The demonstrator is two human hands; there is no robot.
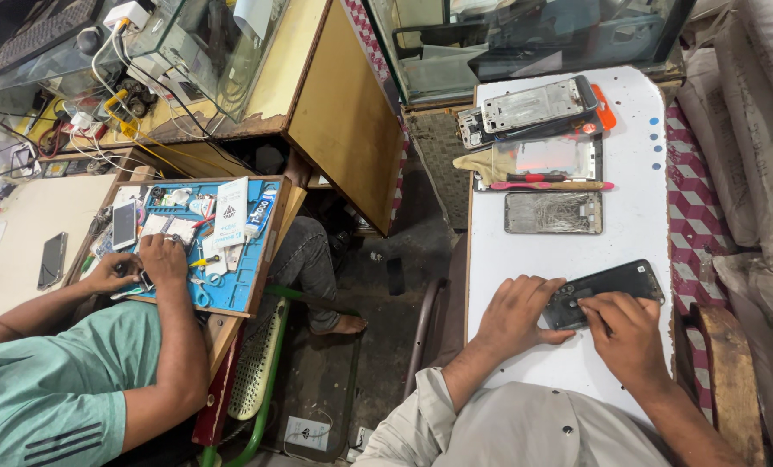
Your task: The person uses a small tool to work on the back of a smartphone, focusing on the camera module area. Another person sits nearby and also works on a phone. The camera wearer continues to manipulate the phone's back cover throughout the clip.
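A dark phone [607, 292] lies flat on the white bench [637, 216], near its right edge and toward the near end. Its long axis runs roughly across the bench, tilted so the right end sits slightly farther away than the left end; the camera cluster is at the left end.

The left hand [518, 313] rests on the bench with fingers curled, thumb and fingertips gripping the phone's left end. The right hand [626, 333] lies over the phone's near edge, fingers drawn together and pressing at the middle of the back; whether it holds a tool cannot be told.

Farther along the bench lie a cracked phone panel [553, 213], a pink-handled tool [549, 185] and stacked phone frames [538, 108].

At a separate blue work mat [230, 290] to the left, another person's hands [144, 264] work on small parts.
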